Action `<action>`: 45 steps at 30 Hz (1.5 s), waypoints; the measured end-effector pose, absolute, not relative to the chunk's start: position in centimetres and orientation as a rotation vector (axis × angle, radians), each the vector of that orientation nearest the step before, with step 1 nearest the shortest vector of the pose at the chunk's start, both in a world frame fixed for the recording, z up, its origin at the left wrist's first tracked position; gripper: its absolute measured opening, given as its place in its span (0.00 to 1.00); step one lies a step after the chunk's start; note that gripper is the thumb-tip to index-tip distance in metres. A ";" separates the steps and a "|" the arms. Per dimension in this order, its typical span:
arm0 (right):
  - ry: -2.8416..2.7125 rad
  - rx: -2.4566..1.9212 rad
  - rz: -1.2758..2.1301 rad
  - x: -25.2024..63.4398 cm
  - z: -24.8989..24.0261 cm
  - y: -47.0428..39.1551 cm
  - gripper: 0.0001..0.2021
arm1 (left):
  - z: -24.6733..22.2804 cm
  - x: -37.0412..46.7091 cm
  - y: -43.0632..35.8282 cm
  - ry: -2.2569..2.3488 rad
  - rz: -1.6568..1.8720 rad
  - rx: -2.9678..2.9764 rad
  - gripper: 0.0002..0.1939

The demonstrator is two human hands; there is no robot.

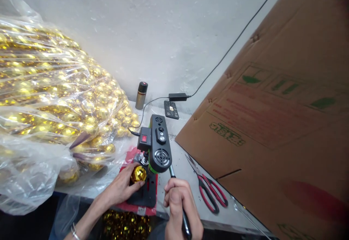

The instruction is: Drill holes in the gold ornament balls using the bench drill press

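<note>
My left hand (pixel 125 184) holds a shiny gold faceted ball (pixel 140 174) between thumb and fingers, low over the black base plate (pixel 147 197) of a small bench machine. The machine's black head (pixel 160 143) has round vents, buttons and a red-switch box (pixel 143 138) at its side. Below and right of the head, my right hand (pixel 183 207) is wrapped round a lever (pixel 186 222) with a black grip and metal rod. Whether the ball touches the machine's working end cannot be made out.
A clear plastic bag (pixel 62 87) full of gold balls fills the left. Red-handled scissors (pixel 208 189) lie beside a large cardboard box (pixel 261 116) on the right. Behind the machine are a cylindrical bottle (pixel 141 95), a phone (pixel 171 109) and a corded power adapter (pixel 177 97). More gold pieces (pixel 125 225) show below the table edge.
</note>
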State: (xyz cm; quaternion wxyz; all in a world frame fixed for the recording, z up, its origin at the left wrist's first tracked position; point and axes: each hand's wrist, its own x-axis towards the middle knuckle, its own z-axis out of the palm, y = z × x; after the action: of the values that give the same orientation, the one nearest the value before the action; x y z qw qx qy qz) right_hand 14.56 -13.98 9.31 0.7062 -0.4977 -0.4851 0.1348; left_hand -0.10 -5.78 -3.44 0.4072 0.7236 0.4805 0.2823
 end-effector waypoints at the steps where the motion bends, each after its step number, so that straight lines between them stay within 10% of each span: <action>1: -1.088 -1.107 0.296 14.7 9.5 -13.9 0.19 | -3.6 0.1 -5.7 1.217 0.732 1.843 0.29; 45: -1.137 -1.089 0.138 14.9 3.6 -13.9 0.17 | -8.0 4.1 -6.7 1.276 0.899 2.013 0.22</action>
State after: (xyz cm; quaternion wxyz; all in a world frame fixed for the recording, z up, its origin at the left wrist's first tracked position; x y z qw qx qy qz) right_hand 14.88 -13.86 3.61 0.7036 -0.4896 -0.5113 0.0619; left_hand 4.09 -6.68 -8.03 0.2928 0.7557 0.4789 0.3375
